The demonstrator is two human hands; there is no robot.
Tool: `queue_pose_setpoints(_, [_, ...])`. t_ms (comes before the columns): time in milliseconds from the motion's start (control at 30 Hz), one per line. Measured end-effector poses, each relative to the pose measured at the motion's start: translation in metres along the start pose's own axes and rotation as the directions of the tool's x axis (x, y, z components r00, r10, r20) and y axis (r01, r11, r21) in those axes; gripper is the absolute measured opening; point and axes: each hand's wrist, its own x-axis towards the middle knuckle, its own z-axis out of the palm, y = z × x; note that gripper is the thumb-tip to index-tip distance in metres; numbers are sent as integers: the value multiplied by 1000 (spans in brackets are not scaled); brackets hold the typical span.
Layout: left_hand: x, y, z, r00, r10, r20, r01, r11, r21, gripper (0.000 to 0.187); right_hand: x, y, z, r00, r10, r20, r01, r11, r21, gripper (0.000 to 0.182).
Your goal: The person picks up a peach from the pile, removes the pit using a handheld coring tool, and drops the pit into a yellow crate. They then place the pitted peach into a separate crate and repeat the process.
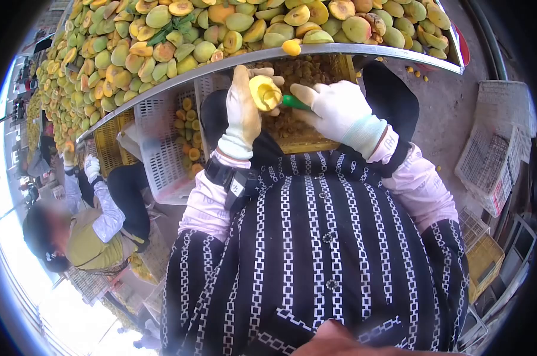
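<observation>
The left hand (243, 113), in a cream work glove, is closed round a halved yellow fruit (265, 92), cut face showing, held up just below the metal edge of the long table (363, 52); the right hand (339, 110), in a white knit glove, grips a green-handled tool (295, 102) whose tip is buried in the fruit, so its blade cannot be seen; a slip of that tip could likely nick the left thumb, since the fingers sit right beside the cut; the soft half could also squirt free into the yellow crate of pits (298, 133) beneath; one loose fruit (291, 47) perches on the table's edge and may roll off.
</observation>
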Motion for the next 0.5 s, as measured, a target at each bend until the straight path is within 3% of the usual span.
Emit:
queue_pose_setpoints(33, [-4, 5, -6, 1000, 14, -1, -14, 1000, 1, 54, -2, 3, 4, 1000, -16, 22, 16, 1000, -10, 25])
queue_pose_setpoints(100, [-14, 23, -30, 998, -12, -57, 23, 982, 190, 55, -12, 15, -3, 993, 92, 73, -88, 994, -57, 26])
queue_pose_setpoints(167, [-27, 37, -73, 974, 115, -197, -55, 957, 285, 43, -27, 34, 7, 981, 192, 5, -192, 981, 20, 32])
queue_pose_setpoints(200, [-22, 32, -115, 938, 297, -181, -147, 811, 566, 37, -31, 38, 7, 971, 240, 4, -239, 969, 68, 34])
queue_pose_setpoints(233, [-19, 24, -154, 883, 454, -119, -191, 578, 793, 32, -35, 38, 7, 958, 287, 12, -287, 951, 118, 36])
queue_pose_setpoints(300, [-21, 31, -182, 754, 656, 39, -72, 24, 997, 35, -36, 36, 13, 952, 303, 33, -304, 939, 162, 39])
queue_pose_setpoints(333, [-17, 47, -171, 810, 559, -176, -79, 402, 912, 37, -32, 32, 15, 952, 302, 44, -304, 936, 178, 38])
queue_pose_setpoints(367, [-7, 62, -157, 807, 551, -212, -168, 557, 813, 35, -27, 26, 14, 950, 302, 81, -312, 934, 176, 37])
queue_pose_setpoints(433, [34, 88, -149, 694, 718, -53, -204, 267, 942, 40, -19, 17, 18, 964, 254, 82, -266, 940, 216, 36])
queue_pose_setpoints(500, [86, 115, -133, 563, 797, 218, -194, -128, 973, 50, -12, 9, 17, 977, 203, 59, -211, 953, 216, 36])
